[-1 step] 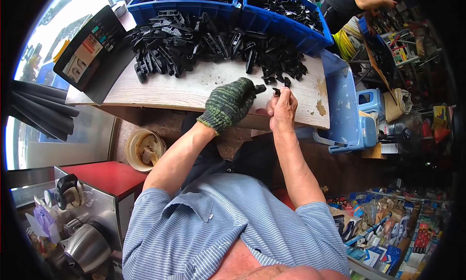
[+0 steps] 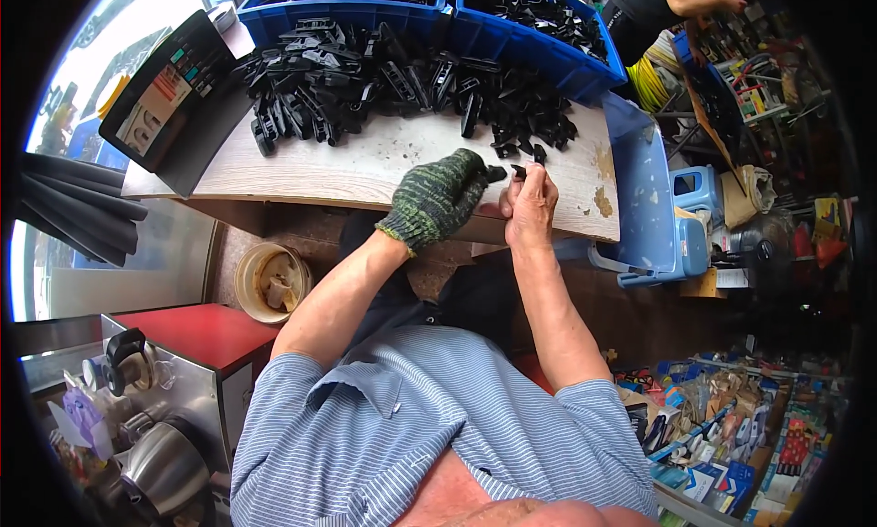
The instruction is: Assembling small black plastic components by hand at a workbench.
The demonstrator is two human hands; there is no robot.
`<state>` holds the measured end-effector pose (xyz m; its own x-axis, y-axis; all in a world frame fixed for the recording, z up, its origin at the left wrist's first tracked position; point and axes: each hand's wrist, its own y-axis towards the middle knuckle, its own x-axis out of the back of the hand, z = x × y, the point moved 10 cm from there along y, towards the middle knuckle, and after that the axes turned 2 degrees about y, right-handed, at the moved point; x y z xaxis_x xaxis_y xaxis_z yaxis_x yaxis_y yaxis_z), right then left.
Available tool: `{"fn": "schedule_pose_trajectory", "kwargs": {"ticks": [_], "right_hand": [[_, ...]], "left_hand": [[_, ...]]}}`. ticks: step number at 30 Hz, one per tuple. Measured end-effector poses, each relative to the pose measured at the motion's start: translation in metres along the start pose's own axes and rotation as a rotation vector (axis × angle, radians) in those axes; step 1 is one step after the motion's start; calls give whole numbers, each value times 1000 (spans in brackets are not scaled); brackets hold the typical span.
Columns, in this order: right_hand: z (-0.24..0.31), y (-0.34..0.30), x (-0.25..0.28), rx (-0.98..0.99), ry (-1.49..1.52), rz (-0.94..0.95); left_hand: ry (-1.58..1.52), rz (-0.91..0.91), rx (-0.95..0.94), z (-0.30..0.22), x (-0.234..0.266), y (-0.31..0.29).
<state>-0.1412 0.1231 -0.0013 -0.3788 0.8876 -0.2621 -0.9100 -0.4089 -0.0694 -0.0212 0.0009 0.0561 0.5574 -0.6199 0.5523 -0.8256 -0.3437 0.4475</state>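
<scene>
While my forearms reach up from the lower half of the frame, my left grip (image 2: 435,198), in green-and-black knit, is closed round a black plastic piece (image 2: 496,173) whose rounded end pokes out rightward. How much more of it the knit hides, I cannot tell. My bare right grip (image 2: 530,207), right of centre, pinches a small pointed black plastic part (image 2: 519,172) between thumb and finger, its tip near the other piece.

I work at the near edge of the pale wood-grain table (image 2: 347,162), which bows across mid-frame. Leftward, a bare strip gives open room toward a dark flat screen (image 2: 160,107) at the upper left. Rightward, board with brown worn patches runs to the right edge, where a pale blue plastic tub (image 2: 644,184) stands close. Forward is tighter: a heap of long black plastic clips (image 2: 320,79) crowds the upper middle, loose small black parts (image 2: 539,116) trail down near my right grip, and deep-blue plastic bins (image 2: 548,70) wall off the far edge.
</scene>
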Motion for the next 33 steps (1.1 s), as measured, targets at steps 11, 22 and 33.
{"fn": "schedule_pose_trajectory", "kwargs": {"ticks": [11,22,33], "right_hand": [[0,-3,6,46,-57,-139],[-2,5,13,106,-62,-44],[6,5,39,-145,1,-247]], "left_hand": [[-216,-8,97,6,-25,0],[-186,-49,287,-5,-54,4],[205,-263,73,0,4,30]]}}
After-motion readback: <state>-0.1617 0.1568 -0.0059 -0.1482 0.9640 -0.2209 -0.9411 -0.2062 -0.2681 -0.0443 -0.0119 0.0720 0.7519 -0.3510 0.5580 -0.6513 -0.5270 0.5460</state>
